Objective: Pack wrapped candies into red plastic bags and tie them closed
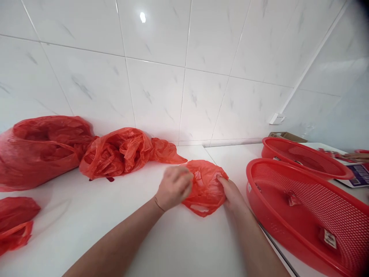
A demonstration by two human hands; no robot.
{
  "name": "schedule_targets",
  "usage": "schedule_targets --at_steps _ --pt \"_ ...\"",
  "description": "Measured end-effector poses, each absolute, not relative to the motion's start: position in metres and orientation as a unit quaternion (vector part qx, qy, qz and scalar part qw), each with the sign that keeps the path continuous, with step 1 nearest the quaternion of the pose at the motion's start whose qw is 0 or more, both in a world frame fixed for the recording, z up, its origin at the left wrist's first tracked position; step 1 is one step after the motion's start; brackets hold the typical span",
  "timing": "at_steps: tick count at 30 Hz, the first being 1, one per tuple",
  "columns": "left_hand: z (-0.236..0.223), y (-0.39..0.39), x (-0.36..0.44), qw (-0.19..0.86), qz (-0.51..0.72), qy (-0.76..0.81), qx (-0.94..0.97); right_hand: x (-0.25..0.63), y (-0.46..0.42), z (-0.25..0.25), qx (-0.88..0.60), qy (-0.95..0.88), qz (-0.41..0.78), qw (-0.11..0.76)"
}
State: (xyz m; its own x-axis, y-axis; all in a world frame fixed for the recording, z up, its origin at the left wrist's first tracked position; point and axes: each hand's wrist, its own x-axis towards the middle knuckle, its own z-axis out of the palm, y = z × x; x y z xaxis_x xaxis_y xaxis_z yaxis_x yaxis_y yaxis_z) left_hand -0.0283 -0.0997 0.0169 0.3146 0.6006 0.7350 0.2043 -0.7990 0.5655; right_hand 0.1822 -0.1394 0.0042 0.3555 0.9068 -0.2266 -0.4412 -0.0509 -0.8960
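A thin red plastic bag (205,184) lies crumpled and partly spread on the white table, a handle opening at its front. My right hand (230,190) grips the bag's right edge, its thumb on the upper side. Over the bag's left edge is my left hand (174,186), blurred, with its fingers curled in. Whatever those fingers may hold is hidden. Behind, another red plastic bag (165,151) lies flattened against a bunched red bag (115,152).
To the right stand a red mesh basket (276,227) with several small packets inside and a second red basket (305,152) behind it. A large red bag (43,154) and a smaller red bag (17,219) lie left. A tiled wall (155,92) closes the back.
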Motion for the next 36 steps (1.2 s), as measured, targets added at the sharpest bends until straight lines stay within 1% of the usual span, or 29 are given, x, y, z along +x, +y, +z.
schedule_targets --at_steps 2,4,6,8,10,13,16,17,18,20,23,26,29,33,36 --pt "0.018 -0.11 -0.02 0.157 0.414 0.159 0.882 0.177 -0.145 0.01 -0.52 -0.286 0.528 0.608" --pt "0.017 -0.113 -0.012 0.128 0.362 0.142 0.912 0.175 -0.151 0.016 -0.525 -0.336 0.555 0.55" --pt "0.014 -0.108 -0.01 0.072 0.352 0.204 0.911 0.177 -0.155 0.02 -0.532 -0.365 0.578 0.499" --pt "0.011 -0.098 -0.013 0.027 0.347 0.301 0.888 0.181 -0.155 0.021 -0.574 -0.391 0.551 0.463" --pt "0.006 -0.089 -0.019 0.019 0.336 0.383 0.86 0.185 -0.152 0.019 -0.644 -0.398 0.466 0.457" --pt "-0.001 -0.082 -0.025 0.038 0.304 0.438 0.845 0.184 -0.148 0.017 -0.72 -0.421 0.266 0.483" --pt "-0.005 -0.08 -0.026 0.065 0.293 0.449 0.842 0.167 -0.152 0.024 -0.692 -0.506 0.01 0.514" --pt "-0.005 -0.08 -0.025 0.076 0.294 0.449 0.84 0.158 -0.155 0.027 -0.665 -0.536 -0.049 0.518" --pt "-0.006 -0.08 -0.024 0.088 0.296 0.449 0.838 0.148 -0.158 0.03 -0.637 -0.566 -0.078 0.517" --pt "-0.006 -0.081 -0.024 0.115 0.307 0.445 0.833 0.131 -0.161 0.03 -0.595 -0.623 -0.056 0.504" --pt "-0.007 -0.083 -0.023 0.177 0.348 0.421 0.819 0.119 -0.156 0.017 -0.573 -0.68 0.039 0.456" --pt "-0.004 -0.083 -0.024 0.253 0.407 0.418 0.772 0.13 -0.145 0.001 -0.624 -0.688 0.078 0.362" --pt "0.002 -0.075 -0.028 0.331 0.476 0.449 0.68 0.151 -0.14 -0.004 -0.671 -0.687 0.103 0.261" --pt "0.012 -0.054 -0.04 0.425 0.55 0.48 0.534 0.167 -0.144 0.003 -0.684 -0.678 0.128 0.237" --pt "0.021 -0.047 -0.046 0.444 0.572 0.484 0.491 0.166 -0.147 0.008 -0.692 -0.674 0.136 0.222"
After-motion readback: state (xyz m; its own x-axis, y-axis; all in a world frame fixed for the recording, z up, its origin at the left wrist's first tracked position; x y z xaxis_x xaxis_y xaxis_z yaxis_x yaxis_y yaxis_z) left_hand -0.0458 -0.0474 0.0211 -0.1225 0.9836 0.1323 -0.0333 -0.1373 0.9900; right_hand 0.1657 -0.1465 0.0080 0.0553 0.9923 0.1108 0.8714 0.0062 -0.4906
